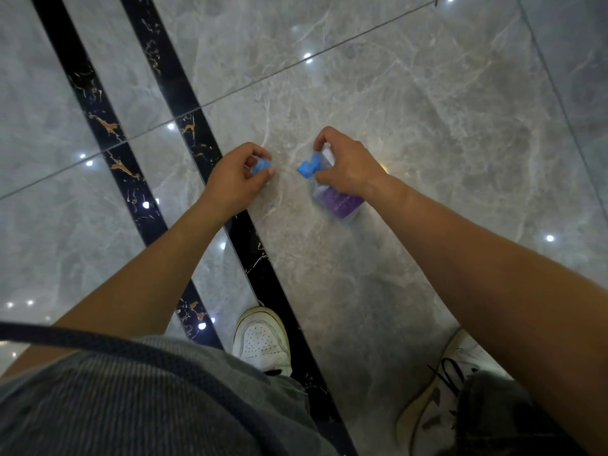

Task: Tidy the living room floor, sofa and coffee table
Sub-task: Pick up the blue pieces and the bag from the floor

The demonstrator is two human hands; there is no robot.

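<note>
A grey ribbed shirt [131, 406] is filling the near edge, and two white shoes [263, 340] are standing on the grey marble floor [427, 110] just beyond it. Farther out, above the floor, the right hand [348, 162] is curling round one clear bottle [339, 200], purple in its lower part, with its blue nozzle [307, 166] pointing left. The left hand [235, 179] is pinching one small blue cap [262, 166], near the nozzle but not touching it. Two black strips [98, 103] are crossing the floor on the left.

Polished floor [427, 110]: grey marble-look tile, mirror-glossy, lamp glints all over. The black inlay strips [171, 77] have the same high gloss, with gold veining. Clear, smooth plastic bottle [339, 202], purple inside. Its blue spout [307, 166] and the loose blue cap [262, 165] look like matt plastic. Matt shirt [131, 396], ribbed grey cloth. Smooth white shoe [263, 340], perforated toe.
</note>
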